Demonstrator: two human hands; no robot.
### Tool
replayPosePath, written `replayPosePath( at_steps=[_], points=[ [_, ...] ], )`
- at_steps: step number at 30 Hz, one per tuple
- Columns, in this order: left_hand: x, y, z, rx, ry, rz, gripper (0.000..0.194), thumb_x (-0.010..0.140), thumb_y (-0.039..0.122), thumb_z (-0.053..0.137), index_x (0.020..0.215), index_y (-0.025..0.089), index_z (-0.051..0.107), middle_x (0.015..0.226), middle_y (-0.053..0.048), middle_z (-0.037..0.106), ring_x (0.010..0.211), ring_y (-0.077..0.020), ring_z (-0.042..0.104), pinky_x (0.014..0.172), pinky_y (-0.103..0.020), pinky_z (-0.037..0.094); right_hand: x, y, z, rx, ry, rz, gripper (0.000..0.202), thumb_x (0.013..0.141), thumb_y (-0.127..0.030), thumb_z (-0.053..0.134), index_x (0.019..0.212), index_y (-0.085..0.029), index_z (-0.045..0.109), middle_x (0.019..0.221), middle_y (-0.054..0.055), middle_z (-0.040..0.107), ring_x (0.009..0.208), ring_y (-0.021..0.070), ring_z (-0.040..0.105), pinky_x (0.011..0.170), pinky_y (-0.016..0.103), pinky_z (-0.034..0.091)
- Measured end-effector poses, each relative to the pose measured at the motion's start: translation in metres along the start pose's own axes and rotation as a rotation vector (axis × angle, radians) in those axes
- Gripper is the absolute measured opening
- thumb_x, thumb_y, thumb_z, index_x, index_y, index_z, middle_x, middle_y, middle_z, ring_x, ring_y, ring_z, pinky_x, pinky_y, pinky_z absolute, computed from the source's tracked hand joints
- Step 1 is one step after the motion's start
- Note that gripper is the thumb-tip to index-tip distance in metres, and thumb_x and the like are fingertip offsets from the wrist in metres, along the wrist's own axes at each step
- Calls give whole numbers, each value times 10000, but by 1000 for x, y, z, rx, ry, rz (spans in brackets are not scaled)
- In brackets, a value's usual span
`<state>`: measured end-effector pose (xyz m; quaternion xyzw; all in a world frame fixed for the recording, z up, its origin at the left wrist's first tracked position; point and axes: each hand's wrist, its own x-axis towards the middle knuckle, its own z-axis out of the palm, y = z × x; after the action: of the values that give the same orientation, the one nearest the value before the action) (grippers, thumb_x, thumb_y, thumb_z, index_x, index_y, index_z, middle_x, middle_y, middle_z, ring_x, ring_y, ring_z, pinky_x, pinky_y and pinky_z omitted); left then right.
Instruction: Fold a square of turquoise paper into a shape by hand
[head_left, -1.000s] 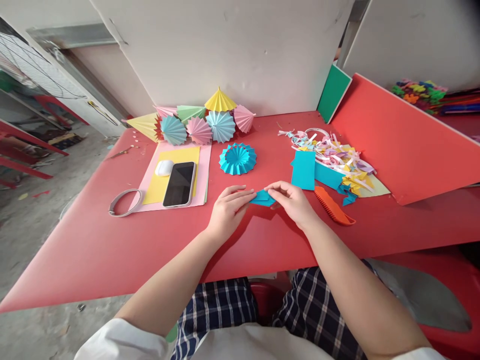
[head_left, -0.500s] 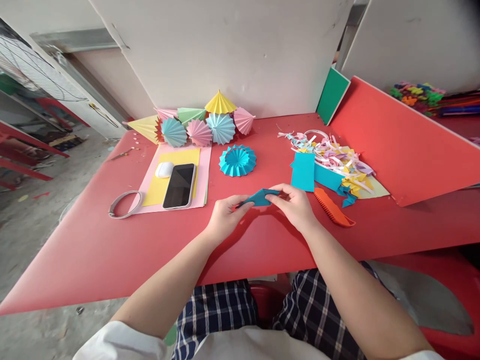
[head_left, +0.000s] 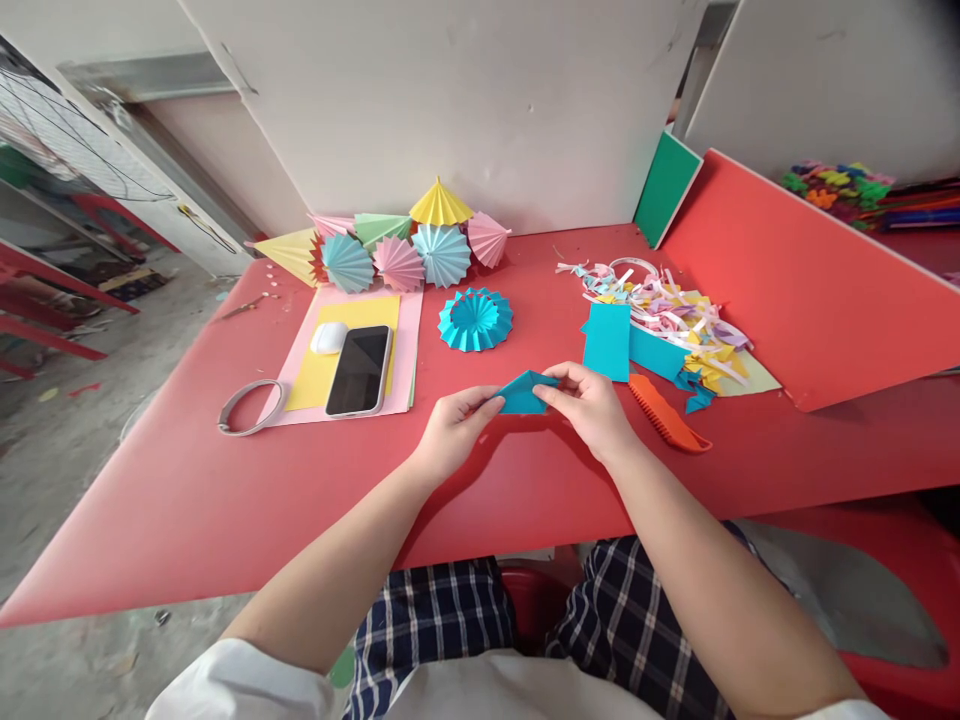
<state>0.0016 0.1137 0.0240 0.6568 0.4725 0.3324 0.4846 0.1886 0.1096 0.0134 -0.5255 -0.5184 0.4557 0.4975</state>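
A small folded piece of blue paper (head_left: 523, 396) is held above the red table, with a crease and a pointed top edge showing. My left hand (head_left: 457, 425) pinches its left end between thumb and fingers. At its right end, my right hand (head_left: 589, 405) grips it the same way, thumb on the near face. Beyond my hands lies a pleated blue paper ring (head_left: 475, 320). To the right of my right hand are a flat blue paper rectangle (head_left: 607, 343) and an orange comb-like tool with a toothed edge (head_left: 667, 415).
Pleated paper umbrellas (head_left: 397, 262) stand along the wall. A phone (head_left: 360, 370) and a white case (head_left: 328, 338) lie on coloured sheets, beside a grey loop (head_left: 251, 408). Paper scraps (head_left: 660, 310) pile up at right, before a leaning red board (head_left: 810, 290).
The folded blue paper has tilted, so more of its near face shows now. My hands stay in nearly the same place, both still gripping it.
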Motion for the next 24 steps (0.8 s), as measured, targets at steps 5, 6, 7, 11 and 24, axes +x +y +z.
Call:
replayPosePath(
  at_steps=[5,6,7,11,24],
  points=[
    [0,-3,2,-97,-44,-18,375,841,392,514,1121,159,605,979,-66,673,835,-184,612,691,-285,479,2,2,-1,43,-72,5,300,700,-326,676,976,-215,634,979,39,668,887,174,609,764,303,498],
    [1,-4,2,-107,-48,-22,398,836,390,523,1151,155,587,971,-73,675,825,-182,614,691,-286,480,2,2,-1,27,-73,8,299,703,-319,674,981,-218,633,989,40,664,902,173,604,770,301,495],
    [0,-4,2,-104,-51,-28,419,834,389,529,1177,152,570,943,-74,680,804,-177,615,689,-287,479,2,3,-2,4,-74,14,296,709,-318,668,987,-222,631,982,37,661,899,170,601,766,298,493],
    [-3,-6,-5,-32,-50,-52,450,845,404,514,1236,181,522,778,-38,683,713,-155,618,658,-276,472,1,5,-2,-51,-111,78,326,740,-333,634,1050,-242,592,783,-2,632,704,135,590,654,281,501],
    [-33,-25,-27,916,-188,746,381,888,297,464,1214,114,529,1273,-153,537,1223,-276,455,981,-416,415,-9,9,12,-193,-284,190,170,773,-312,566,924,-236,549,768,-8,598,543,112,568,481,255,504]
  ],
)
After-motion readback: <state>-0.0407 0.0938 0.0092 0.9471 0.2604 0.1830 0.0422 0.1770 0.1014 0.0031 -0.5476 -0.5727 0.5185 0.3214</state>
